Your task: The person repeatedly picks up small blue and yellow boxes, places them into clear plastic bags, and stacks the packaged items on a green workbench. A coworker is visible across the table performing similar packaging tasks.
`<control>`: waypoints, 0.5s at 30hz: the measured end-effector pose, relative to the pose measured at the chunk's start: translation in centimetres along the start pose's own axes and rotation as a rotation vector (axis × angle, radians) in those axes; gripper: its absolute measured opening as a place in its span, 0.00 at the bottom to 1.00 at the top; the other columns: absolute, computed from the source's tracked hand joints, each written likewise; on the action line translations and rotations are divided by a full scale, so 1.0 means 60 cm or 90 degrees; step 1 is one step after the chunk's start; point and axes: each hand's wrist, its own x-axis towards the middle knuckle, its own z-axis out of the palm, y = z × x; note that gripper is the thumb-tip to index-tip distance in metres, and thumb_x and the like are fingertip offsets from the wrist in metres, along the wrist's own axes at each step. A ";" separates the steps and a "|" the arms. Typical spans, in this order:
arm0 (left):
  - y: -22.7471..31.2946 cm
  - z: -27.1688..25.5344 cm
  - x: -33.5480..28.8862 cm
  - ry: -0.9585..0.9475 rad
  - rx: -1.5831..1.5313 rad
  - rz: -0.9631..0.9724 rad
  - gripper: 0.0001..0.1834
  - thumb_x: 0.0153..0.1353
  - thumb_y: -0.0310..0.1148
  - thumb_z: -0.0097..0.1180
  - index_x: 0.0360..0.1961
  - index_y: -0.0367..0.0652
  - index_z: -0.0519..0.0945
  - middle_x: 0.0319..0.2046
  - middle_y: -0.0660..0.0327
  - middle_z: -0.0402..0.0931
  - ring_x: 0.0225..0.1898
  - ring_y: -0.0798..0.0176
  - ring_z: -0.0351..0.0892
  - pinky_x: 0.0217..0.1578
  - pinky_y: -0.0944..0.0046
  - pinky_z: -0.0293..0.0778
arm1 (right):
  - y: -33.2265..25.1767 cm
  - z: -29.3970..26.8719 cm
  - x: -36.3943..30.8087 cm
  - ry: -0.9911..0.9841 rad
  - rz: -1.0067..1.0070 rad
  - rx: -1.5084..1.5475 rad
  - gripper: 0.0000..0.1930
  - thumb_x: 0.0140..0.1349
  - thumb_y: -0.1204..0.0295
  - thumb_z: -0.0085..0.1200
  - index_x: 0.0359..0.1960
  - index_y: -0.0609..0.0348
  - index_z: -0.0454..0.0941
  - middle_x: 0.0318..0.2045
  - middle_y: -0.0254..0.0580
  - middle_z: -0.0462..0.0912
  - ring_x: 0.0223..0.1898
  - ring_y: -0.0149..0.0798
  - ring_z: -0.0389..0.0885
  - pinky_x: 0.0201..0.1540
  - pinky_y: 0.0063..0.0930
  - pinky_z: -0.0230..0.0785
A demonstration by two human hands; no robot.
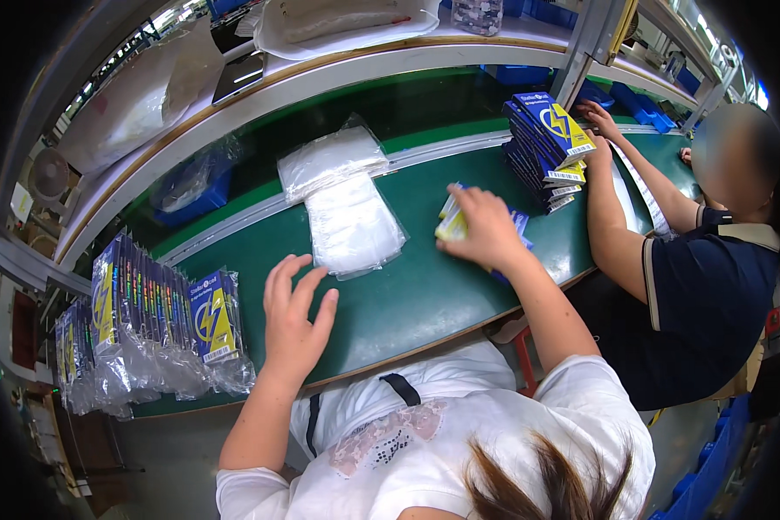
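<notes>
My right hand (490, 232) is closed over a flat blue and yellow box (450, 224) at the middle right of the bench, fingers on its far side and thumb on its near side. Partly hidden under that hand lies another blue box (518, 222). My left hand (296, 316) hovers at the bench's near side with its fingers apart and nothing in them. Just beyond it lies a stack of clear plastic bags (355, 224), with a second bag stack (334, 160) overlapping its far end.
Rows of bagged boxes (152, 303) stand at the left end of the green bench (433, 295). A tall pile of boxes (546, 147) rises at the right, beside a seated co-worker (702, 251). A shelf edge (321, 82) and a blue bin (195, 195) lie beyond.
</notes>
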 end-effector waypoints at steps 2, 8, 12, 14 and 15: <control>0.009 0.006 0.000 -0.017 -0.018 0.043 0.14 0.53 0.28 0.59 0.43 0.40 0.77 0.50 0.54 0.70 0.58 0.47 0.63 0.57 0.52 0.60 | -0.018 -0.020 -0.030 -0.064 -0.099 0.097 0.42 0.37 0.61 0.67 0.58 0.61 0.65 0.48 0.54 0.74 0.51 0.54 0.72 0.54 0.40 0.64; 0.019 0.020 -0.006 -0.078 -0.080 0.094 0.14 0.53 0.27 0.59 0.42 0.40 0.78 0.49 0.55 0.70 0.57 0.47 0.65 0.56 0.52 0.62 | -0.031 -0.087 -0.043 -0.060 -0.123 0.179 0.46 0.33 0.67 0.68 0.61 0.56 0.63 0.56 0.53 0.71 0.56 0.53 0.69 0.60 0.39 0.60; 0.024 0.025 -0.005 -0.091 -0.090 0.099 0.14 0.53 0.28 0.59 0.43 0.40 0.78 0.49 0.54 0.70 0.57 0.47 0.64 0.56 0.52 0.62 | -0.024 -0.064 -0.037 -0.268 -0.116 0.087 0.45 0.34 0.71 0.66 0.62 0.53 0.62 0.60 0.47 0.68 0.64 0.49 0.61 0.67 0.48 0.48; 0.025 0.021 -0.009 -0.083 -0.082 0.093 0.14 0.53 0.28 0.59 0.42 0.39 0.78 0.49 0.54 0.70 0.57 0.48 0.64 0.56 0.52 0.62 | -0.028 -0.065 -0.051 -0.306 -0.127 0.070 0.46 0.34 0.74 0.67 0.63 0.52 0.61 0.64 0.46 0.62 0.68 0.48 0.54 0.68 0.50 0.43; 0.022 0.019 -0.013 -0.076 -0.085 0.082 0.13 0.53 0.28 0.59 0.42 0.40 0.78 0.49 0.54 0.70 0.57 0.48 0.64 0.56 0.52 0.62 | -0.038 -0.078 -0.056 -0.276 -0.126 0.052 0.46 0.34 0.74 0.67 0.63 0.52 0.61 0.65 0.46 0.60 0.68 0.49 0.52 0.69 0.50 0.42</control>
